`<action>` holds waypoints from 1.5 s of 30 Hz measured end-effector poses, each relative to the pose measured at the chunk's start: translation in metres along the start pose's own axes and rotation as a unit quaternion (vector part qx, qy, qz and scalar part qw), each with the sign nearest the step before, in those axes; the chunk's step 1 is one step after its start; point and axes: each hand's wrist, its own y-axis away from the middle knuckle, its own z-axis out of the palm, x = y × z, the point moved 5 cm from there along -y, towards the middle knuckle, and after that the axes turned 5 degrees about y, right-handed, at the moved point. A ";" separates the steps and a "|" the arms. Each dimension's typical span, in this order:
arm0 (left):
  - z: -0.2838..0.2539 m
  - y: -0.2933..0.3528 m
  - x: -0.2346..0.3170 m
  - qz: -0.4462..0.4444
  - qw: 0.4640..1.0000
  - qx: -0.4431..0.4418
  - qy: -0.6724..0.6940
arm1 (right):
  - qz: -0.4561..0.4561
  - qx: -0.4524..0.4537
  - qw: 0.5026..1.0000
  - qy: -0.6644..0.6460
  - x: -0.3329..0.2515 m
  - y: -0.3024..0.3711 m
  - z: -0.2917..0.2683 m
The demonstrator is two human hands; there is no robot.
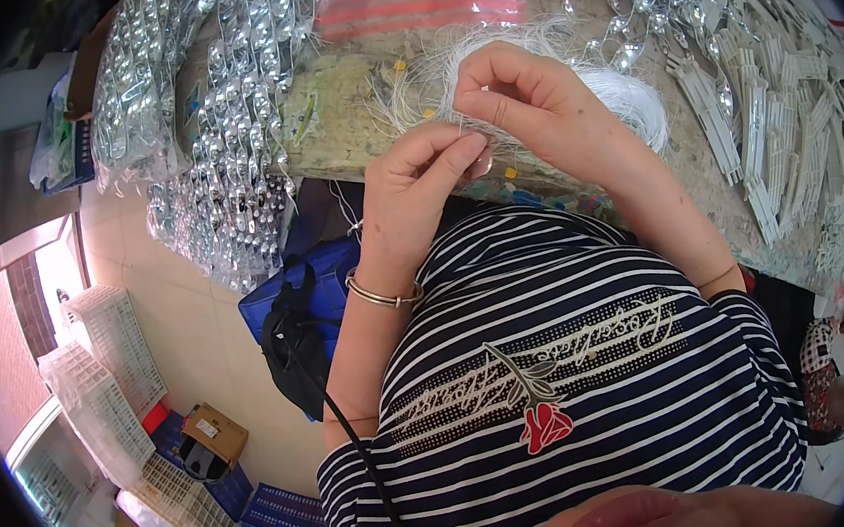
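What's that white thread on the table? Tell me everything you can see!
The thread is a loose bundle of many thin, white, slightly shiny strands, perhaps plastic. It lies on the worn table, wispy and tangled toward the left, thicker and smoother at the right. The right hand covers part of it from view; whether that hand touches the bundle, I can't tell.

Worktable [321, 87] spans upper part of view; bare surface worn, mottled yellow-brown. Floor [165, 251] at left smooth, pale cream. Tall opening [59, 267] in far left side, overexposed with bright white light. Pale lattice crates [102, 387] stand along that side; cardboard box [214, 434] beside them, blue crates [276, 517] nearer the lower edge. Floor at lower right also pale, partly hidden.
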 end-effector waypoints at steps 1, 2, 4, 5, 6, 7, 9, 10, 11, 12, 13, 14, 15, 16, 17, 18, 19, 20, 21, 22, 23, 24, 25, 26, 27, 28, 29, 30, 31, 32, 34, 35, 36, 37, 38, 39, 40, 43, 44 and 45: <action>-0.002 0.001 0.001 -0.004 1.000 -0.001 -0.011 | 0.004 0.000 1.000 0.027 0.002 0.001 -0.002; -0.004 0.002 0.002 -0.005 1.000 -0.001 -0.011 | 0.005 0.000 1.000 0.027 0.002 0.002 -0.003; -0.013 0.004 0.006 0.019 0.998 0.048 -0.027 | 0.037 0.011 0.999 0.004 0.005 0.007 -0.006; -0.017 0.005 0.006 0.019 0.998 0.049 -0.026 | 0.037 0.010 0.999 0.004 0.002 0.009 -0.010; -0.024 0.006 0.007 0.029 0.997 0.068 -0.034 | 0.048 -0.014 0.995 0.090 -0.001 0.013 -0.014; -0.030 0.007 0.008 0.038 0.995 0.086 -0.042 | 0.059 -0.039 0.982 0.176 0.000 0.017 -0.018; -0.037 0.009 0.011 0.027 0.994 0.105 -0.029 | 0.049 -0.030 0.986 0.158 0.011 0.024 -0.029; -0.040 0.010 0.010 0.023 0.994 0.102 -0.033 | 0.040 -0.021 0.989 0.140 0.016 0.028 -0.035; -0.043 0.011 0.010 0.018 0.994 0.098 -0.036 | 0.039 -0.021 0.989 0.140 0.019 0.031 -0.041; -0.047 0.011 0.008 0.018 0.994 0.098 -0.036 | 0.034 0.014 0.988 0.153 0.021 0.034 -0.051; -0.050 0.012 0.006 0.014 0.995 0.088 -0.037 | 0.028 0.048 0.985 0.166 0.022 0.037 -0.059; -0.050 0.011 0.004 0.009 0.996 0.076 -0.038 | 0.039 0.068 0.985 0.153 0.024 0.040 -0.067; -0.050 0.011 0.003 0.009 0.996 0.076 -0.038 | 0.040 0.068 0.985 0.153 0.023 0.042 -0.070; -0.050 0.011 0.004 0.018 0.996 0.072 -0.054 | 0.039 0.103 0.982 0.153 0.021 0.044 -0.076; -0.049 0.011 0.005 0.029 0.995 0.069 -0.069 | 0.037 0.138 0.978 0.153 0.018 0.044 -0.081; -0.048 0.009 0.004 0.029 0.995 0.069 -0.070 | 0.036 0.139 0.978 0.153 0.014 0.044 -0.080; -0.045 0.008 0.009 0.091 0.984 0.083 -0.127 | 0.015 0.137 0.981 0.135 0.007 0.043 -0.076; -0.041 0.007 0.015 0.153 0.966 0.095 -0.184 | -0.008 0.136 0.984 0.117 0.000 0.042 -0.072; -0.038 0.004 0.016 0.154 0.966 0.094 -0.184 | -0.009 0.136 0.984 0.118 -0.005 0.041 -0.068; -0.032 0.003 0.024 0.211 0.950 0.083 -0.216 | -0.034 0.109 0.985 0.132 -0.012 0.038 -0.060; -0.024 0.003 0.032 0.267 0.929 0.071 -0.247 | -0.058 0.081 0.984 0.147 -0.018 0.036 -0.050; -0.015 0.004 0.037 0.267 0.929 0.069 -0.248 | -0.078 0.076 0.984 0.144 -0.023 0.034 -0.041; -0.006 0.002 0.037 0.187 0.960 0.065 -0.200 | -0.078 0.078 0.983 0.143 -0.026 0.032 -0.035; 0.000 0.001 0.032 0.105 0.981 0.063 -0.151 | -0.089 0.071 0.981 0.158 -0.030 0.030 -0.028; 0.002 0.001 0.032 0.105 0.981 0.063 -0.151 | -0.099 0.065 0.978 0.173 -0.034 0.028 -0.022; 0.005 0.001 0.026 0.055 0.992 0.038 -0.103 | -0.103 0.066 0.978 0.167 -0.034 0.026 -0.018; 0.009 0.001 0.019 0.003 0.998 0.014 -0.054 | -0.103 0.066 0.978 0.167 -0.033 0.025 -0.016; 0.010 0.002 0.016 -0.006 0.999 0.019 -0.045 | -0.093 0.067 0.983 0.145 -0.031 0.024 -0.015; 0.010 0.003 0.016 -0.006 0.999 0.019 -0.045 | -0.083 0.069 0.987 0.123 -0.029 0.023 -0.015; 0.009 0.004 0.016 -0.001 0.999 0.023 -0.043 | -0.083 0.068 0.987 0.123 -0.026 0.023 -0.016; 0.007 0.005 0.014 0.003 0.999 0.029 -0.040 | -0.049 0.082 0.990 0.099 -0.016 0.024 -0.025; 0.005 0.005 0.013 0.009 0.999 0.029 -0.038 | -0.049 0.082 0.990 0.099 -0.013 0.025 -0.029; 0.003 0.005 0.013 0.015 0.999 0.029 -0.037 | -0.044 0.096 0.991 0.082 -0.008 0.026 -0.033; 0.002 0.006 0.011 0.015 0.999 0.028 -0.037 | -0.039 0.109 0.991 0.064 -0.005 0.027 -0.037; 0.001 0.006 0.009 0.016 0.999 0.028 -0.041 | -0.038 0.110 0.991 0.064 -0.003 0.027 -0.039; 0.001 0.006 0.008 0.017 0.998 0.027 -0.046 | -0.038 0.120 0.991 0.034 -0.002 0.027 -0.042; 0.001 0.006 0.007 0.016 0.998 0.027 -0.046 | -0.039 0.131 0.991 0.003 0.000 0.028 -0.044; 0.005 0.005 0.004 -0.010 0.998 -0.005 -0.065 | -0.038 0.111 0.993 0.015 -0.007 0.029 -0.041; 0.007 0.005 0.004 -0.016 0.998 -0.005 -0.058 | -0.038 0.111 0.993 0.014 -0.009 0.029 -0.040; 0.008 0.004 0.004 -0.023 0.998 -0.005 -0.051 | -0.038 0.098 0.994 0.030 -0.011 0.029 -0.036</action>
